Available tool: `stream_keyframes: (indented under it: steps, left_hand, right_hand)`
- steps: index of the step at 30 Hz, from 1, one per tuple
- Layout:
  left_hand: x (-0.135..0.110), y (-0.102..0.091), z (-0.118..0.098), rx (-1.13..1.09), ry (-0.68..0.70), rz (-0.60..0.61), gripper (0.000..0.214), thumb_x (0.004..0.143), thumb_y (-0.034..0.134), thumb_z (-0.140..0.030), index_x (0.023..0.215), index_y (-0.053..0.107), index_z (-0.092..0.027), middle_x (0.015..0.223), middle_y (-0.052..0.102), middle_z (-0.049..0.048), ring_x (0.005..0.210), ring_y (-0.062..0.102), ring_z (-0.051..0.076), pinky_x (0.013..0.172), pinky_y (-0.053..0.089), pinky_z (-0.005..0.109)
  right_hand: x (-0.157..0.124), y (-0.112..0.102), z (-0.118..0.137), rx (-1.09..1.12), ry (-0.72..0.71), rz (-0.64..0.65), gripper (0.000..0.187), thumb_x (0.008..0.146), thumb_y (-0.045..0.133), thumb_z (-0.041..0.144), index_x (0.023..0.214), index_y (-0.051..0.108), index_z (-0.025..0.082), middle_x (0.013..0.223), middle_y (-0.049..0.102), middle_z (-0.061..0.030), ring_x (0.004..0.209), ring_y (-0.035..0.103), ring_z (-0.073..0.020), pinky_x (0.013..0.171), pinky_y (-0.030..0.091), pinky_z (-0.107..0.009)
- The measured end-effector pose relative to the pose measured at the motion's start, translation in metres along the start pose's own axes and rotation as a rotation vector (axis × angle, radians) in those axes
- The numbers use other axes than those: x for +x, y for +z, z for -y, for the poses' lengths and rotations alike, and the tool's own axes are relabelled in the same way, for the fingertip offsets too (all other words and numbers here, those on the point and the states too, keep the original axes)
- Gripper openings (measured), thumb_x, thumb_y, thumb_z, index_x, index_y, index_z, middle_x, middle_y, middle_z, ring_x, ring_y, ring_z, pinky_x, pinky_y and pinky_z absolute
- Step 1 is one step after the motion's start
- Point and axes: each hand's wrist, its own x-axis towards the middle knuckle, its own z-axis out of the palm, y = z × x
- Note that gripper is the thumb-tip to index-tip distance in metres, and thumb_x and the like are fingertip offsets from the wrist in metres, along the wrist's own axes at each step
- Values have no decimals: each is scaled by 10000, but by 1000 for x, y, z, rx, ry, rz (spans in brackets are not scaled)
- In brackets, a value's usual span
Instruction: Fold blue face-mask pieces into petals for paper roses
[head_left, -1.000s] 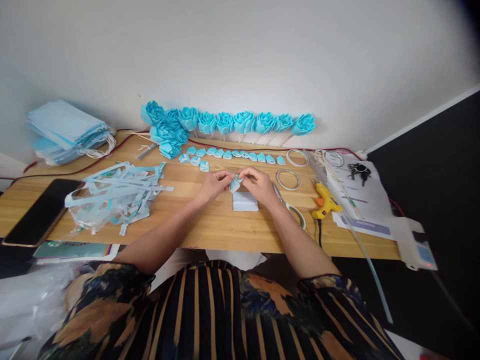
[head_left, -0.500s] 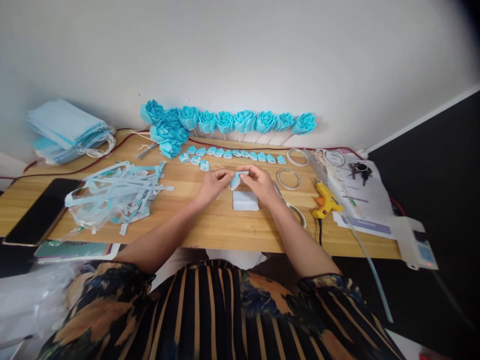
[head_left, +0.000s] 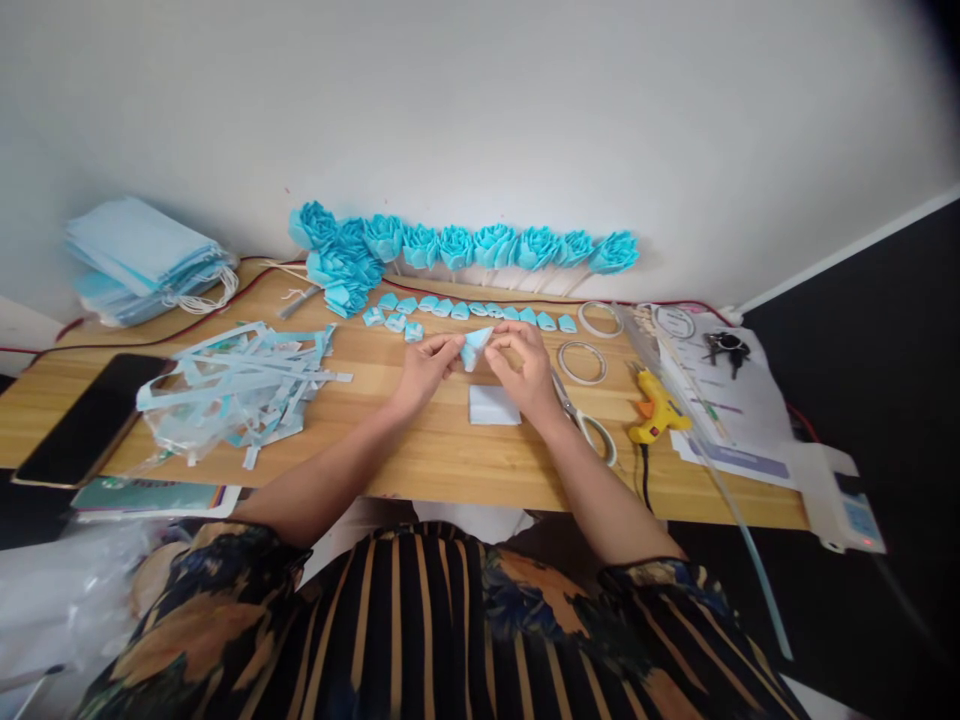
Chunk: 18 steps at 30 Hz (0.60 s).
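Note:
A small folded piece of light-blue mask fabric (head_left: 475,346) is held up above the table, its pointed corner at the upper right. My left hand (head_left: 427,372) pinches its left side between thumb and fingers. With curled fingers, my right hand (head_left: 526,368) grips its right edge; the exact fingertip contact is small and hard to see. Just below lies a stack of pale fabric squares (head_left: 494,406). Folded blue petals (head_left: 460,311) are lined up behind my hands, with a few more in a shorter row at the left. White-handled scissors (head_left: 596,432) lie beside my right forearm.
Blue fabric flowers (head_left: 495,245) on sticks lean along the wall. Cut strips (head_left: 240,390), a phone (head_left: 94,420) and stacked masks (head_left: 142,250) occupy the left. Rolls of tape (head_left: 582,362), a yellow glue gun (head_left: 657,405), papers and keys (head_left: 726,347) lie right.
The folded piece has turned so that its point now stands up to the right. My right fingers have shifted to its right edge, and the view has moved slightly.

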Motion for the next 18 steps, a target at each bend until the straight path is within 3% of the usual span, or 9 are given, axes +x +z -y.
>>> stream_keyframes:
  steps: [10,18]
  left_hand:
    - [-2,4,-2,-22,22,4,366,754,708,-490,645,654,-145,543,538,-20,495,433,75,480,324,222]
    - [-3,4,-2,-23,0,35,375,750,719,-498,645,657,-143,579,563,-9,508,445,72,492,338,219]
  right_hand:
    - [-2,6,0,89,95,101,63,816,698,290,800,666,237,1267,622,-91,1235,553,-263,1087,385,-482]
    - [-1,4,0,156,219,93,51,812,674,271,785,664,229,1181,648,-89,1160,604,-241,1063,412,-441]
